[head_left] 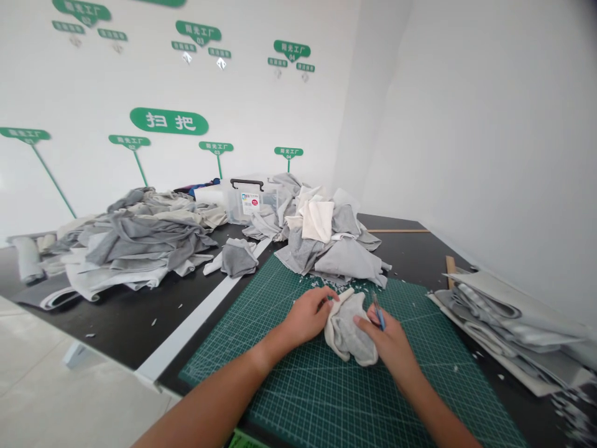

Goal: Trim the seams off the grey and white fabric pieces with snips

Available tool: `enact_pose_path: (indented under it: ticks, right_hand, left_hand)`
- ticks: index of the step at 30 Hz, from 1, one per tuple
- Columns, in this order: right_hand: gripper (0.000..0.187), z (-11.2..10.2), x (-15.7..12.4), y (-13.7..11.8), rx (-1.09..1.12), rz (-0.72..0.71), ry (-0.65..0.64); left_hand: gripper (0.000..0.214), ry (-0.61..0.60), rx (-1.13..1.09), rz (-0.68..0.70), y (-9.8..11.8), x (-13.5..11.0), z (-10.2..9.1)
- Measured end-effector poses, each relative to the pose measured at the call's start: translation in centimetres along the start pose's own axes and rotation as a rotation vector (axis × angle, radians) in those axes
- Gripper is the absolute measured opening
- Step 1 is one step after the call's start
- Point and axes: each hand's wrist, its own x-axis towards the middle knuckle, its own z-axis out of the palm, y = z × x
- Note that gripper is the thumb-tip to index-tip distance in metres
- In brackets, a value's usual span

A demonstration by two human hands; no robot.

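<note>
A small grey and cream cloth piece (pixel 347 330) lies bunched on the green cutting mat (pixel 298 386). My left hand (pixel 310 314) pinches its upper left edge, fingers curled closed on the fabric. My right hand (pixel 389 339) rests on the cloth's right side and grips a small blue-handled cutting tool (pixel 379 313), whose blade points up and away. Tiny fabric snippets lie scattered on the mat just beyond the cloth.
A heap of grey and cream fabric (pixel 333 239) sits at the mat's far edge. A larger grey pile (pixel 135 239) covers the black table at left. A clear plastic box (pixel 249 199) stands by the wall. Stacked flat fabric sheets (pixel 513 326) lie at right.
</note>
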Motion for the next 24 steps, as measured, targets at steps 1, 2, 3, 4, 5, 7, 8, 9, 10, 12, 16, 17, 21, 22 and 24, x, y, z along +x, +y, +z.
enact_pose_path:
  ticks: [1, 2, 3, 4, 5, 7, 8, 9, 10, 12, 16, 17, 21, 22, 24]
  right_hand:
    - [0.038, 0.1, 0.0, 0.0, -0.006, 0.001, 0.000]
    - [0.038, 0.1, 0.0, 0.0, -0.008, 0.005, -0.001]
    - [0.037, 0.2, 0.0, 0.0, -0.007, 0.011, -0.004]
    - [0.037, 0.3, 0.0, 0.0, -0.004, 0.019, -0.005]
    - [0.038, 0.3, 0.1, 0.0, -0.001, 0.026, -0.005]
    - [0.037, 0.4, 0.1, 0.1, 0.009, 0.033, -0.004]
    - [0.037, 0.4, 0.2, 0.1, 0.014, 0.033, -0.005]
    - [0.036, 0.4, 0.2, 0.1, 0.018, 0.030, -0.006]
    - [0.036, 0.4, 0.2, 0.2, 0.019, 0.027, -0.005]
    - [0.036, 0.3, 0.2, 0.1, 0.018, 0.022, 0.001]
    - [0.037, 0.2, 0.0, -0.5, 0.038, 0.013, -0.002]
    - [0.037, 0.2, 0.0, -0.8, 0.046, 0.006, -0.006]
    - [0.038, 0.1, -0.5, -1.6, 0.041, -0.012, -0.032]
    - [0.038, 0.1, -0.6, -1.8, 0.036, -0.017, -0.042]
    - [0.036, 0.0, -0.9, -2.2, 0.036, -0.040, -0.066]
  left_hand:
    - [0.025, 0.022, 0.039, 0.022, 0.1, 0.0, -0.1]
    - [0.025, 0.041, 0.074, 0.040, 0.2, 0.0, -0.2]
    - [0.026, 0.051, 0.099, 0.053, 0.3, 0.0, -0.3]
    - [0.026, 0.053, 0.113, 0.064, 0.5, 0.0, -0.4]
    - [0.027, 0.052, 0.119, 0.075, 0.7, 0.0, -0.5]
    - [0.027, 0.047, 0.119, 0.100, 1.3, -0.1, -0.8]
    - [0.027, 0.042, 0.121, 0.114, 1.6, -0.1, -0.9]
    - [0.027, 0.035, 0.125, 0.126, 1.9, -0.2, -1.0]
    - [0.027, 0.030, 0.133, 0.136, 2.1, -0.2, -1.1]
    - [0.026, 0.019, 0.160, 0.141, 2.4, -0.3, -1.2]
    - [0.021, -0.020, 0.222, 0.074, 1.9, -0.6, -0.5]
    - [0.022, -0.038, 0.228, 0.044, 1.7, -0.7, -0.3]
    - [0.033, -0.119, 0.207, -0.121, 0.7, -0.9, 0.8]
    - [0.036, -0.142, 0.200, -0.160, 0.5, -0.9, 0.9]
    - [0.041, -0.184, 0.180, -0.204, 0.2, -0.9, 1.1]
